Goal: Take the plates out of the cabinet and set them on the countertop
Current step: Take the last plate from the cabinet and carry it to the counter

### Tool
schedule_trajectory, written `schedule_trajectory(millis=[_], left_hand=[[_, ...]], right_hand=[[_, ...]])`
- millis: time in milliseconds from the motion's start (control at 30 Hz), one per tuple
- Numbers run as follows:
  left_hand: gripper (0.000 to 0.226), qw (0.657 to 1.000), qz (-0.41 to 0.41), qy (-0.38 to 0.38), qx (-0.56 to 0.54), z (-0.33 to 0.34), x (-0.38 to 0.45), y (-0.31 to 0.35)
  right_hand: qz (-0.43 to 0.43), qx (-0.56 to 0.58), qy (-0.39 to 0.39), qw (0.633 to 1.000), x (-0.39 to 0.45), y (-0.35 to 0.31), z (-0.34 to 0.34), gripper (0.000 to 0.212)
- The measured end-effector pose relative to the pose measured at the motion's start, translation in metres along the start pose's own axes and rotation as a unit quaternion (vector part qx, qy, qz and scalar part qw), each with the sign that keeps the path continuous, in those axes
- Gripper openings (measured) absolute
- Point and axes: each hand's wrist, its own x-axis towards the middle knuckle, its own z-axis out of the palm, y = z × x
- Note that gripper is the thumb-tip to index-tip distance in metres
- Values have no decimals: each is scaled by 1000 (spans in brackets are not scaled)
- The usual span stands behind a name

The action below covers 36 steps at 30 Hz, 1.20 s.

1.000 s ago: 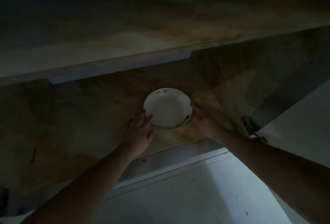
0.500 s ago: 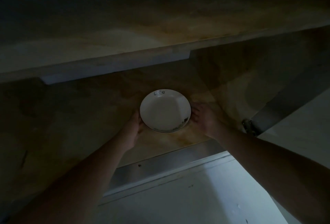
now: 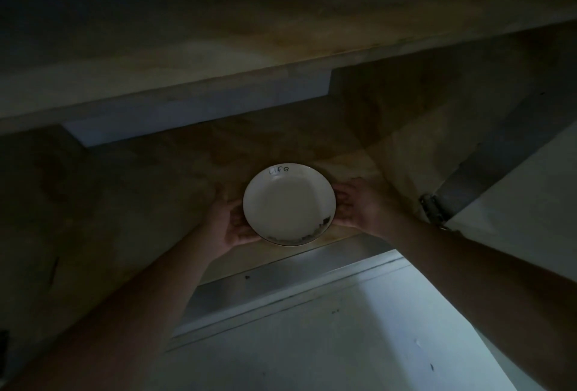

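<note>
A small white plate (image 3: 288,203), with dark writing at its far rim and dark marks along its near rim, is inside the dim wooden cabinet (image 3: 140,191), just above the lower shelf near its front edge. My left hand (image 3: 229,223) cups the plate's left edge from below. My right hand (image 3: 359,206) holds its right edge, fingers under the rim. Both forearms reach up into the cabinet from below.
An upper shelf board (image 3: 218,75) crosses above the plate. The open cabinet door (image 3: 530,203) stands at the right on a metal hinge (image 3: 432,208). A pale cabinet frame strip (image 3: 281,297) and a light wall (image 3: 312,353) lie below the shelf.
Both hands closed in under the plate's edges. The plate has shifted slightly toward the shelf's front edge and appears lifted off the shelf.
</note>
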Motion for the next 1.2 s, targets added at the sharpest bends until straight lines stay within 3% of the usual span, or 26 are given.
schedule_trajectory(millis=[533,667,967,1200], left_hand=[[80,999,7,-11,-39,-19,-62,-11],[76,999,2,-6,-39,-21,-86,-12],[74,997,-47,34,-48,-17,-195,-16],[59,994,-58,65,-70,-3,-297,-19]], right_hand=[[5,-46,-9,999,-44,14,7,47],[2,-61,-38,997,-66,19,11,38],[42,-81,-14,996,-168,12,40,30],[76,-60,16,995,-270,-6,67,19]])
